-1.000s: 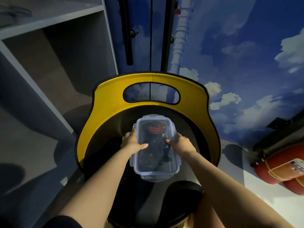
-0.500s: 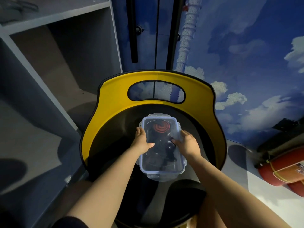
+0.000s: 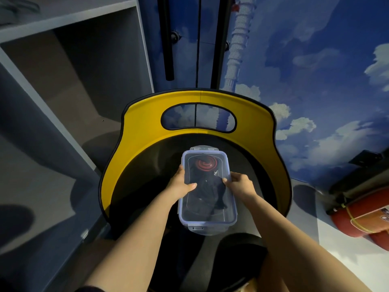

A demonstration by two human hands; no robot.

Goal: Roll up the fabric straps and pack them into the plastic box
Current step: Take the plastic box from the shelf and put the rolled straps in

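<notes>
Gripping the box (image 3: 207, 191) at its 9 and 3 o'clock rims, left hand (image 3: 180, 183) and right hand (image 3: 240, 184) clasp it above the chair (image 3: 263, 148); rolled straps (image 3: 205, 164) inside; likely light, rigid, slick.

Box: clear plastic box (image 3: 207, 192), lid on, over the black seat of a yellow-backed chair (image 3: 147, 131).
Inside: red coiled strap (image 3: 205, 164) at far end, dark straps (image 3: 210, 190) behind it.
Left hand (image 3: 181, 184): grips box's left side, thumb on lid.
Right hand (image 3: 240, 184): grips right side.

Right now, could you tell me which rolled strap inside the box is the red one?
The spiral roll at the plastic box's far end, beyond both hands; the other straps look dark.
</notes>
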